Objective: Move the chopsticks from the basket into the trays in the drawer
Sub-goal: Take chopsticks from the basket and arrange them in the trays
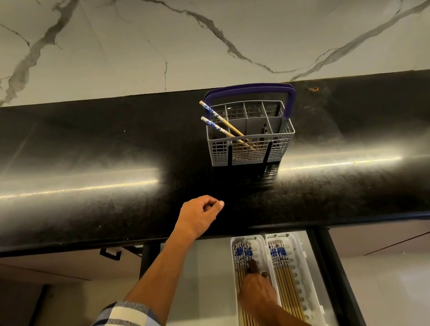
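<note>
White trays [305,263] in the drawer hold chopsticks; the right hand [257,287] presses a straight finger on the left tray's sticks. The left hand [200,215] rests loosely curled, holding nothing. Farther back, two chopsticks [222,126] lean in the basket [252,147]

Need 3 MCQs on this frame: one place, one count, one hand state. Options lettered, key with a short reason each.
1. Where does the basket stand?
A. in the drawer
B. on the black counter
C. on the floor

2. How many chopsticks are left in the basket?
A. none
B. two
C. five

3. What is the right hand doing?
A. touching chopsticks in the left tray
B. lifting the basket handle
C. resting on the counter

Key: 1 B, the basket sits on the dark countertop by the wall. 2 B, two blue-patterned sticks lean out of its left side. 3 A, its fingers reach down into the left tray; the left hand hangs loosely curled over the counter edge.
</note>
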Available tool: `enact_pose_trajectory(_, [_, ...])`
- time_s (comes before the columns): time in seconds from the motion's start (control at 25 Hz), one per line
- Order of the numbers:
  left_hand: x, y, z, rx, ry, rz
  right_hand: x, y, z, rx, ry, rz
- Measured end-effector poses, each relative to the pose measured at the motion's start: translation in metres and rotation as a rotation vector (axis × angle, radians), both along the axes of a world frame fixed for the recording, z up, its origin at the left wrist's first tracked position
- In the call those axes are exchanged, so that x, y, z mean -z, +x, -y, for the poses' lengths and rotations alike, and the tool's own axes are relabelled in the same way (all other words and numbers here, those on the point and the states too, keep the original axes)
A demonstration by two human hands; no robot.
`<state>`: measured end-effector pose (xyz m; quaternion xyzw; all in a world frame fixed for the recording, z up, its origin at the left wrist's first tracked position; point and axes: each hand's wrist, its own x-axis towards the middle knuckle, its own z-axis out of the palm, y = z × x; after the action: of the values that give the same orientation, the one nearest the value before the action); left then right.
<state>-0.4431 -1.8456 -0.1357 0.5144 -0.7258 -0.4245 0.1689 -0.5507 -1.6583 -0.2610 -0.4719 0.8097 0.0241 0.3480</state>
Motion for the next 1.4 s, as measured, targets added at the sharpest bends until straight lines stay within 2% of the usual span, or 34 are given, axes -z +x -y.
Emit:
enact_pose_trajectory(0.72, [-0.001, -0.001, 0.0, 0.001, -0.001, -0.003, 0.003, -0.001, 0.001, -0.046, -0.013, -0.04])
enact_pose_trajectory(1.4, [0.002, -0.001, 0.001, 0.0, 0.01, 0.001, -0.008, -0.005, 0.005, -0.008, 0.001, 0.043])
